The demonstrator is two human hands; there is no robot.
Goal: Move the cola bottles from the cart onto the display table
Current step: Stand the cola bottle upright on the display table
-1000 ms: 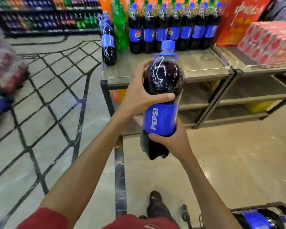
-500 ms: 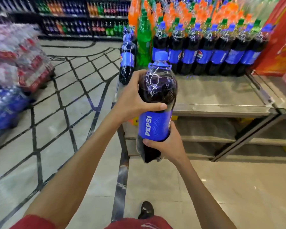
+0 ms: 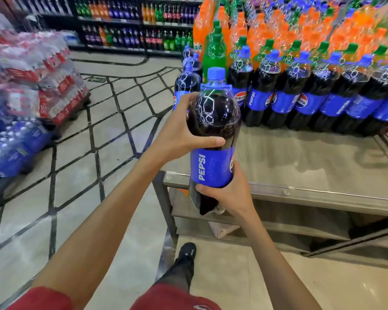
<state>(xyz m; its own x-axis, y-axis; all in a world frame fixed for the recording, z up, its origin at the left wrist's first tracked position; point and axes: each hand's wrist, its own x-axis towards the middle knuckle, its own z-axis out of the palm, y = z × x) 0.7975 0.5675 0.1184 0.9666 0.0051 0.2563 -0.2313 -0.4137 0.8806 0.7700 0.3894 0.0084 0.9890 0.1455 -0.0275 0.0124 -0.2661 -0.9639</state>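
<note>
I'm mid-carry, my left hand (image 3: 184, 133) wrapped round the cola bottle's (image 3: 213, 166) shoulder and my right hand (image 3: 226, 193) gripping near its base, upright at the bench's (image 3: 300, 157) near-left corner; next, I'd set it beside the standing row (image 3: 300, 97).

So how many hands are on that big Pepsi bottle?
2. The left hand grips the Pepsi bottle up on its dark shoulder; the right hand holds it lower, at the blue label's bottom edge.
</note>
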